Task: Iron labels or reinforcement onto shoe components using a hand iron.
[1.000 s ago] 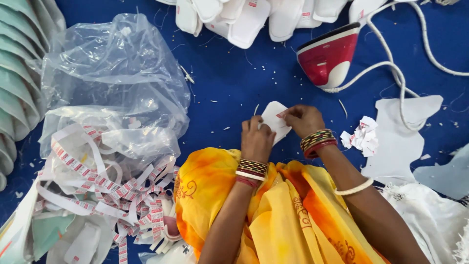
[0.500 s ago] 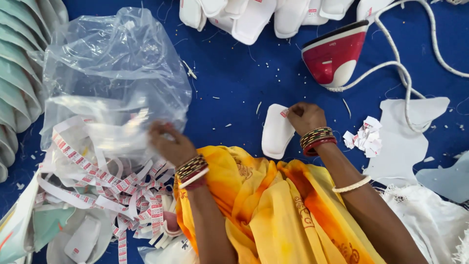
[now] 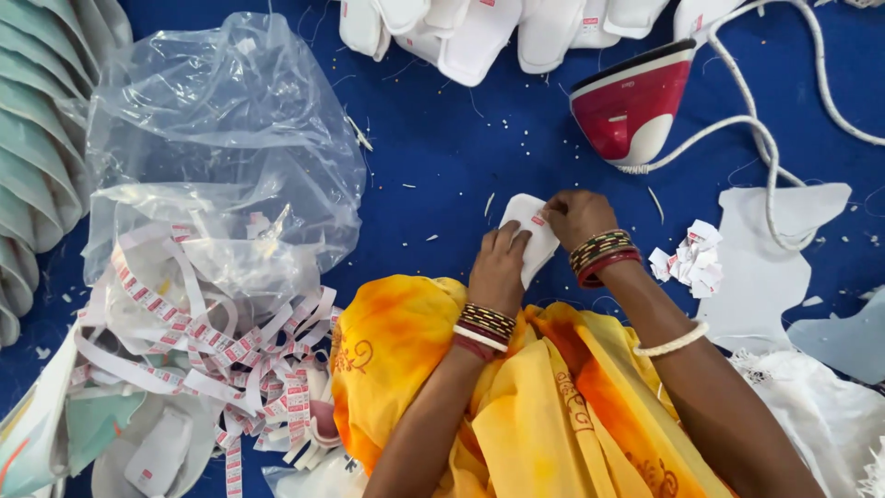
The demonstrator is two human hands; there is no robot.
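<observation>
My left hand (image 3: 499,267) flattens the light, floppy white fabric piece (image 3: 529,235) while right-hand fingers (image 3: 556,210) pinch its small label at the top edge.

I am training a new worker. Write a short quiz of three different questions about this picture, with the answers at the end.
1. True or false: both hands rest on the white fabric piece.
2. Which lies beyond the right hand? A) red and white iron B) scissors C) a bottle
3. Fill in: the tangle of label strips lies to the ______ of the left hand.

Key
1. True; the right hand pinches a small label at the piece's top edge.
2. A
3. left
</observation>
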